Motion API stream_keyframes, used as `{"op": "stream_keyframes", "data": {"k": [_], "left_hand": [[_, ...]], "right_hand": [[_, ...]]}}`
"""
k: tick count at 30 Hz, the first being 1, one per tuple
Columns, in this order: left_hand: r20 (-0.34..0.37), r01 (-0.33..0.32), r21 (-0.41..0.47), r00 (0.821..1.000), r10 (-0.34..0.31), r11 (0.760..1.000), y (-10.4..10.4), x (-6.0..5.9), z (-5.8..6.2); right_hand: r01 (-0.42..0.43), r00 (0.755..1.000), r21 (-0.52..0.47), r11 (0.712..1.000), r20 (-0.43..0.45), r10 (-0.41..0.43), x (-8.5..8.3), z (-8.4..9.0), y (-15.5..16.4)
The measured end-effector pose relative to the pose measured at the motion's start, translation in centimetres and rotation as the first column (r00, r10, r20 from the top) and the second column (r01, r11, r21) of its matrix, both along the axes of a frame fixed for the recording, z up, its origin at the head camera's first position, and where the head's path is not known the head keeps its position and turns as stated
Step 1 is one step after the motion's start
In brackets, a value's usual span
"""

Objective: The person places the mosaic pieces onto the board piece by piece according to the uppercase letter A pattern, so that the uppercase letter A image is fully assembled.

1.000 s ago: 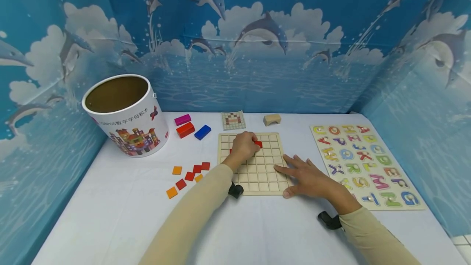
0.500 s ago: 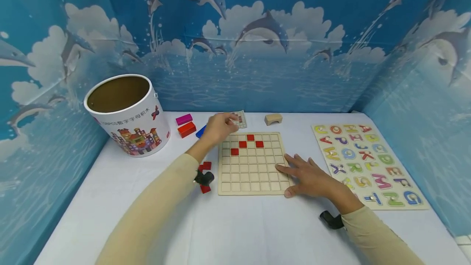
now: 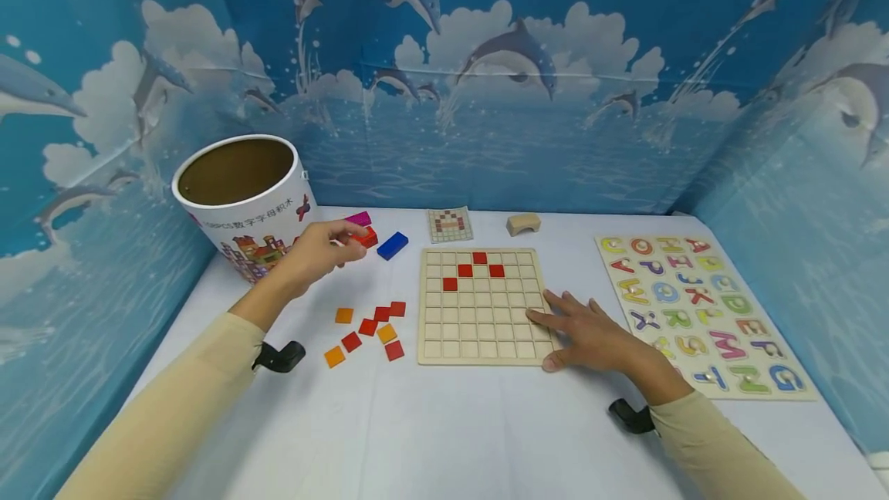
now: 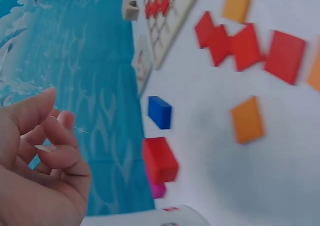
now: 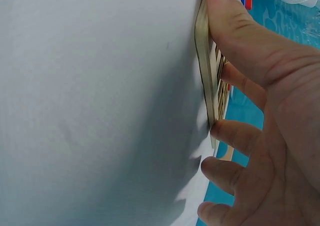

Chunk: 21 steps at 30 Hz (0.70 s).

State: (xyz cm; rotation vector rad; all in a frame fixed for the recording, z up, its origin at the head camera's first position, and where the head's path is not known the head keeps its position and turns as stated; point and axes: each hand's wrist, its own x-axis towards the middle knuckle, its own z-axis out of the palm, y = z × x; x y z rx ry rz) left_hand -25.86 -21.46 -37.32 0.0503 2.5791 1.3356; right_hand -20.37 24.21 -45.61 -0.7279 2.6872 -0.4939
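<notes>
My left hand [image 3: 325, 251] hovers in the air in front of the bucket, partly covering the red block [image 3: 369, 238]. Its fingers are loosely bent, and in the left wrist view nothing shows between them. My right hand [image 3: 586, 336] rests at the right edge of the wooden grid board [image 3: 479, 330]. Its fingers are spread, with thumb and fingertips touching the board's rim. On the upper part of the board sit several red square tiles [image 3: 465, 271]. Left of it lie loose red tiles [image 3: 368, 326] and orange tiles [image 3: 335, 356] on the white cloth.
A blue block [image 3: 393, 246] and a magenta block [image 3: 359, 218] lie near the white bucket [image 3: 243, 207]. Behind the board are a small pattern card [image 3: 450, 224] and a wooden arch block [image 3: 524, 223]. An alphabet puzzle board [image 3: 701, 315] lies at the right.
My left hand has left the grid board, passed by the pattern card and moved left toward the bucket. A red tile it was touching now sits on the board. My right hand stays put.
</notes>
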Motion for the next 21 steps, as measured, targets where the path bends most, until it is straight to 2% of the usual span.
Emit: {"op": "stream_keyframes", "data": {"k": [4,7,14,17,21], "left_hand": [[0.070,-0.020,0.035,0.997,0.018,0.999,-1.6,1.6,-2.6],[0.091,-0.010,0.023,0.996,0.008,1.000,-1.6,2.3,-4.4],[0.122,0.059,-0.018,0.991,-0.056,0.998,1.9,2.2,-7.4],[0.116,0.069,-0.053,0.991,-0.062,0.996,3.5,2.3,-8.2],[0.070,0.077,-0.129,0.995,-0.069,0.989,4.8,2.2,-8.8]], "right_hand": [[0.000,1.000,-0.003,1.000,0.003,0.000,0.1,0.0,0.1],[-0.004,1.000,-0.010,1.000,0.001,0.004,0.1,-0.1,0.2],[-0.005,1.000,-0.024,1.000,0.005,0.006,0.0,-0.2,0.4],[-0.010,1.000,-0.028,1.000,0.006,0.010,0.0,-0.2,0.4],[-0.012,1.000,-0.020,1.000,-0.002,0.012,0.0,-0.3,0.4]]}}
